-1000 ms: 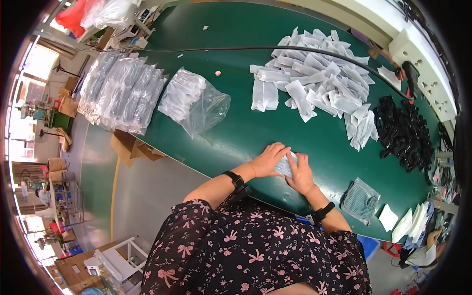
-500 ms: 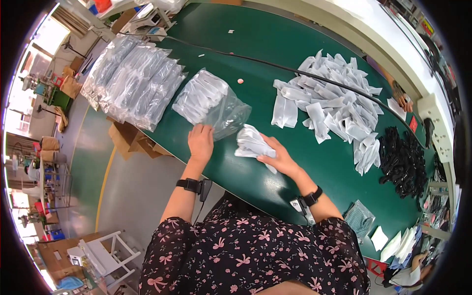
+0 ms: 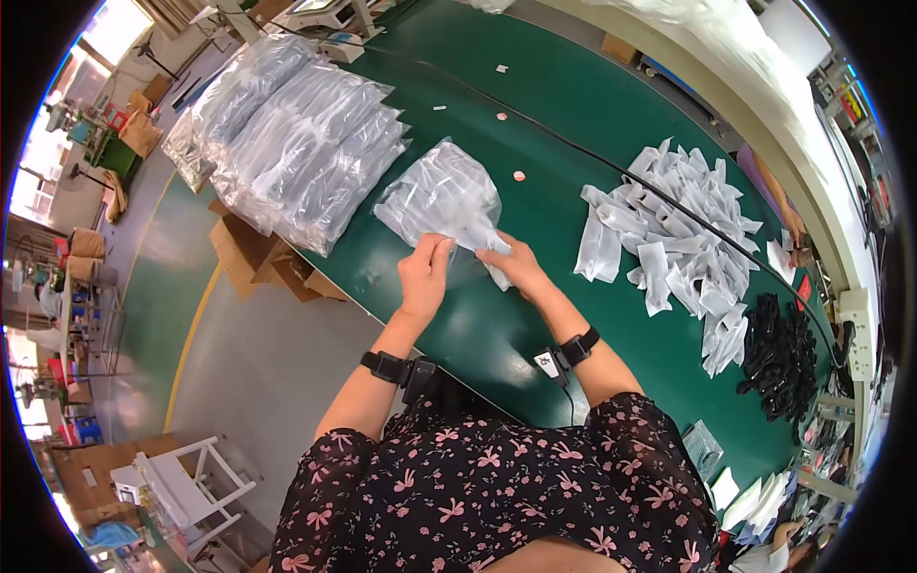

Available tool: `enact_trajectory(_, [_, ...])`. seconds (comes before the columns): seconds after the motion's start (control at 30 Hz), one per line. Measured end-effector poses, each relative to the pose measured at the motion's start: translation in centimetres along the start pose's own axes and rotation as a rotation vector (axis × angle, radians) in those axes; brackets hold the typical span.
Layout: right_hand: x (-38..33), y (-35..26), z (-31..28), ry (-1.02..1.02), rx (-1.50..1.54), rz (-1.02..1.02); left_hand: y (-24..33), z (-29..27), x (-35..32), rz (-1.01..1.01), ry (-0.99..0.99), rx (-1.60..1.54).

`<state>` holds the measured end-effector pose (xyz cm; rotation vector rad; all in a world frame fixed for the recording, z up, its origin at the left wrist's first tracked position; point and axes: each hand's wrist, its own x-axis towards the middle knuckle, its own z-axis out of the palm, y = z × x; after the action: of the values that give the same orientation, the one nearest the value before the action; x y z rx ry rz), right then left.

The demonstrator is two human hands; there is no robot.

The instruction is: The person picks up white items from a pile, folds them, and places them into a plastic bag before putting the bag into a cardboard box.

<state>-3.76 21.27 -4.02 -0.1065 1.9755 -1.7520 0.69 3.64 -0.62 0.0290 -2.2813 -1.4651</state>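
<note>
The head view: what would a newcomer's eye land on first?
Probably the big stack of filled clear bags at the left of the green table, and the loose heap of whitish packets at its right. Between them, the person's left grip pinches a single clear bag, while the right grip holds more whitish pieces against it.

- A workshop of the factory kind, by every look of it.
- Right here, a long green table (image 3: 650, 363) heaped with pale packets (image 3: 654, 272) and black pieces (image 3: 778, 358), many of each.
- Filled clear bags (image 3: 315, 143) stacked at the table's left end.
- Over on the left, 1 painted yellow line (image 3: 191, 342) along the floor (image 3: 258, 363), with work stations (image 3: 86, 310) near bright windows (image 3: 36, 134).
- A socket strip (image 3: 860, 325) on the right, and 1 co-worker's arm (image 3: 785, 212) at the far edge.
</note>
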Motion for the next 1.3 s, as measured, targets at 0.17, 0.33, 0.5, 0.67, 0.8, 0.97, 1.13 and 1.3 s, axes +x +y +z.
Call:
enact_trajectory(0.17, [-0.4,0.6,0.3,-0.423,0.676,0.19,-0.8,-0.6,1.4,-0.085,-0.013,-0.071])
enact_trajectory(0.33, [0.6,0.8,0.5,-0.355,0.481,0.189,-0.8,-1.1,3.0,-0.032,-0.046,-0.099])
enact_trajectory(0.5, [0.9,1.5,0.7,0.468,-0.801,-0.044,0.7,-1.8,1.7,-0.1,-0.35,-0.071])
enact_trajectory(0.67, [0.4,0.6,0.2,0.032,0.053,0.16,-0.3,-1.0,-0.2,-0.093,-0.328,-0.118])
enact_trajectory(0.8, [2.1,1.3,1.5,-0.237,0.671,0.241,-0.9,-0.1,-0.5,-0.065,-0.137,-0.24])
enact_trajectory(0.97, [5.7,1.6,4.8,-0.136,0.608,0.078,0.5,-1.2,-0.1,-0.121,-0.089,-0.34])
enact_trajectory(1.13, [8.0,4.0,6.1,0.296,-0.282,-0.483,0.5,-1.5,0.1,-0.001,-0.08,-0.255])
enact_trajectory(1.3, [6.6,-0.5,8.7,0.327,-0.833,-0.195,0.8,-3.2,-0.9,0.003,-0.202,-0.146])
